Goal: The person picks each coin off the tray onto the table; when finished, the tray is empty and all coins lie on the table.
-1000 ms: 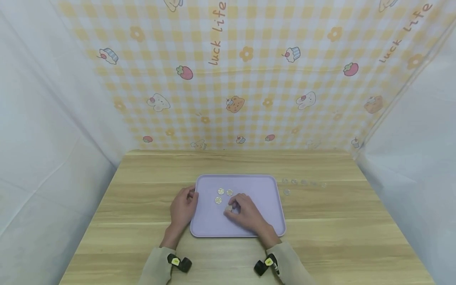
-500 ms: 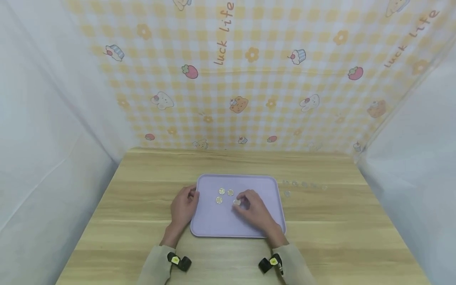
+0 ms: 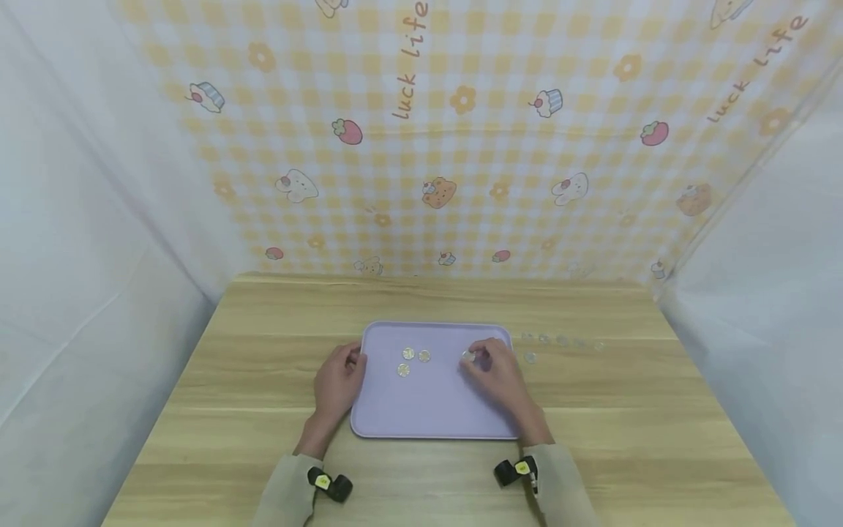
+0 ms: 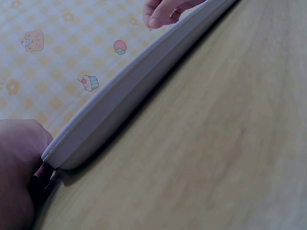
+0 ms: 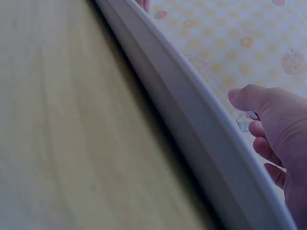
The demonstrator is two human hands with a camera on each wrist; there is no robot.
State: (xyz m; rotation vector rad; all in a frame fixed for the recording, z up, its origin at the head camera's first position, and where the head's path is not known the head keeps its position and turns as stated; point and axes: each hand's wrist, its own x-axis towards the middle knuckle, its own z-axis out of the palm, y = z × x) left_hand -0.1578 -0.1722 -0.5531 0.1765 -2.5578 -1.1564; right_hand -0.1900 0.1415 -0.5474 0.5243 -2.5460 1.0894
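Note:
A shallow lilac tray (image 3: 421, 417) lies on the wooden table. My left hand (image 3: 339, 384) holds its left edge, thumb at the rim; in the left wrist view that hand (image 4: 17, 172) is at the tray's near corner. Over the tray's right half, my right hand (image 3: 497, 373) pinches a small round coin (image 3: 468, 356) between thumb and fingers. Three coins, an upper-left coin (image 3: 408, 353), one beside it (image 3: 424, 356) and a lower one (image 3: 403, 370), lie flat in the tray's left half. The right wrist view shows the right hand (image 5: 285, 124) above the rim; the coin is mostly hidden there.
Right of the tray, several pale round coins (image 3: 563, 340) form a row on the table (image 3: 612, 424), with a single coin (image 3: 530, 357) just in front. A checked cloth (image 3: 474, 161) hangs behind the table, and white sheets (image 3: 757, 293) flank both sides.
The right hand has carried the pinched coin from near the tray's middle to the right and toward the back. The left hand and the three coins in the tray stay put.

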